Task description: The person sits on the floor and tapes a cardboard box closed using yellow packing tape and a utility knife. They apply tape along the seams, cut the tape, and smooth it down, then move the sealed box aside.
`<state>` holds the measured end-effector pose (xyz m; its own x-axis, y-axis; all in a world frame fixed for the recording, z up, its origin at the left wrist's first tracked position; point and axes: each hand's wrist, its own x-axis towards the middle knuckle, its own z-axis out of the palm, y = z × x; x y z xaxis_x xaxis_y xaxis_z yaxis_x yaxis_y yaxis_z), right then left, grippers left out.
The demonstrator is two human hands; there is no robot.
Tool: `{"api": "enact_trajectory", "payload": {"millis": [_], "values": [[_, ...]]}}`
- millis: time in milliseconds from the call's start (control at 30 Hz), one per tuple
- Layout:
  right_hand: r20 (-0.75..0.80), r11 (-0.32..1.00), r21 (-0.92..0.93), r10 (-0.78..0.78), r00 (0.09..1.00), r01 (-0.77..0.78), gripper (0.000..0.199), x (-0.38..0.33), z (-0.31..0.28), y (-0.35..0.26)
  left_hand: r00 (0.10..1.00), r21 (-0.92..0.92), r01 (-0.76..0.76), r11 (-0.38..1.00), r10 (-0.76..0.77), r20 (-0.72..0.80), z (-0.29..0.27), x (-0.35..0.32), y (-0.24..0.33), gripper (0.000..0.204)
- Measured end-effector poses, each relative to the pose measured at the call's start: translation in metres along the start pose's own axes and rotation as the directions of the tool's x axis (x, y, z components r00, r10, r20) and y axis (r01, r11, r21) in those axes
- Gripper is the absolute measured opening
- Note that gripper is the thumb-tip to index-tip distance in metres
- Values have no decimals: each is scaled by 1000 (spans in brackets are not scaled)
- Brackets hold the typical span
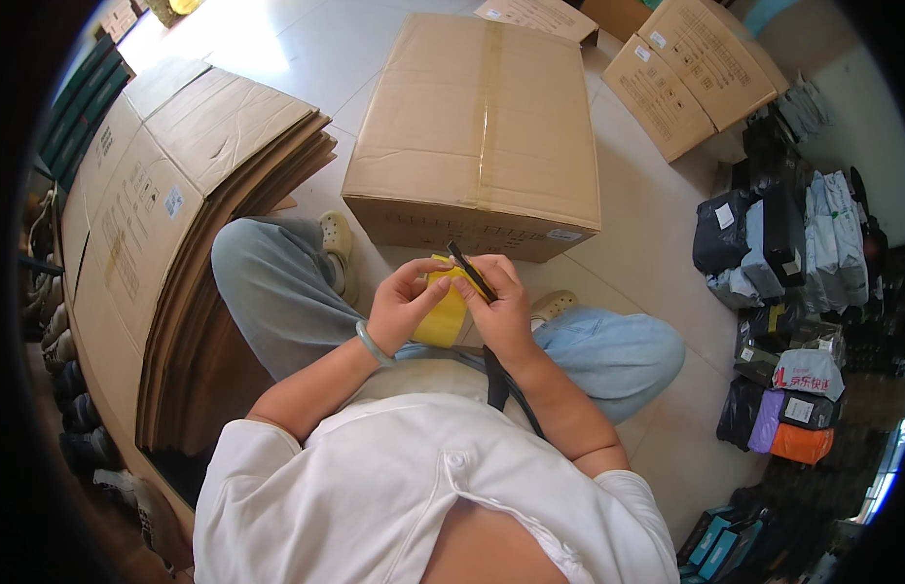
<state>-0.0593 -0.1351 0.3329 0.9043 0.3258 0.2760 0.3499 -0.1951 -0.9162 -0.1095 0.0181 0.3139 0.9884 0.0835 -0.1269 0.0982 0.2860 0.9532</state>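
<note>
My left hand [406, 300] is closed on a yellow tape roll [440, 323], its thumb and fingers near the upper edge. My right hand [503, 304] grips a slim black tool [472, 272], slanted with its far end up and to the left; its exact kind does not show. The fingertips of both hands nearly meet above the roll. Just beyond them stands a large cardboard box [433, 107], with a strip of tape [488, 107] along its top.
Flattened cardboard boxes [161, 195] are stacked at my left, beside several shoes [83, 409]. More cardboard boxes [696, 68] stand at the far right. Wrapped parcels [803, 243] are piled along the right side. My knees are bent on both sides of my hands, above the tiled floor [647, 263].
</note>
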Motion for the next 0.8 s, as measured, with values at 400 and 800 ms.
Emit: {"api": "enact_trajectory", "payload": {"millis": [400,800], "values": [[-17,995,87,59,998,-57,18,-9,8,0,998,97,-59,994,60,-7,2,-11,3,52],[-44,997,36,-72,996,73,14,-12,11,12,999,114,-26,993,30,-34,2,-10,5,60]]}}
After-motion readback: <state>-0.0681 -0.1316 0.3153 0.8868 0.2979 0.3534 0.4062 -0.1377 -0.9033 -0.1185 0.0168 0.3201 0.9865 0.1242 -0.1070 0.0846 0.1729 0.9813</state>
